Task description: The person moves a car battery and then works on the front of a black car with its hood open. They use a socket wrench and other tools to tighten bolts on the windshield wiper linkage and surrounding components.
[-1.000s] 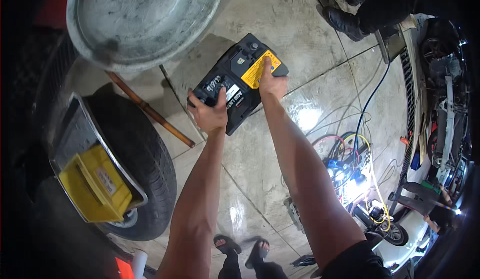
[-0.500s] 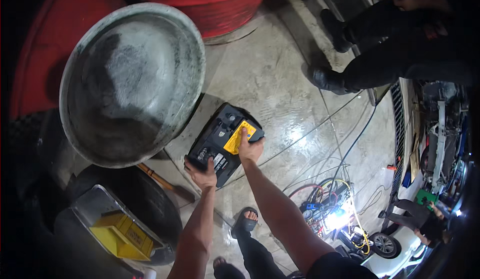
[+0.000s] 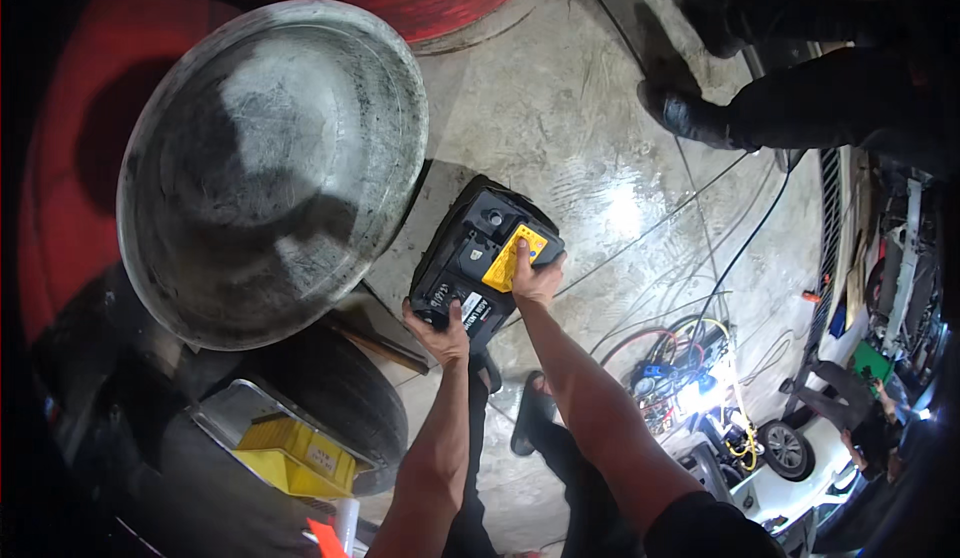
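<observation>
A black car battery (image 3: 470, 255) with a yellow label (image 3: 508, 264) is held out in front of me, above the concrete floor. My left hand (image 3: 440, 331) grips its near left end, thumb on the top face and fingers around the side. On the right side, my right hand (image 3: 538, 276) grips the casing, with its thumb lying on the yellow label. The fingertips under the battery are hidden. Just left of it is a large round grey metal basin (image 3: 285, 173), tilted up. My sandalled foot (image 3: 532, 418) shows below.
A tire (image 3: 345, 393) and a yellow bin (image 3: 300, 455) lie at lower left, near a wooden handle (image 3: 390, 350). Red drums (image 3: 450, 3) stand behind. Another person's boots (image 3: 695, 118) are at upper right. Hoses, a bright lamp (image 3: 702, 395) and a car wheel (image 3: 786, 450) fill the lower right.
My feet have shifted, and the battery appears a little higher and farther right in the view, still between both hands. The whole view has moved slightly.
</observation>
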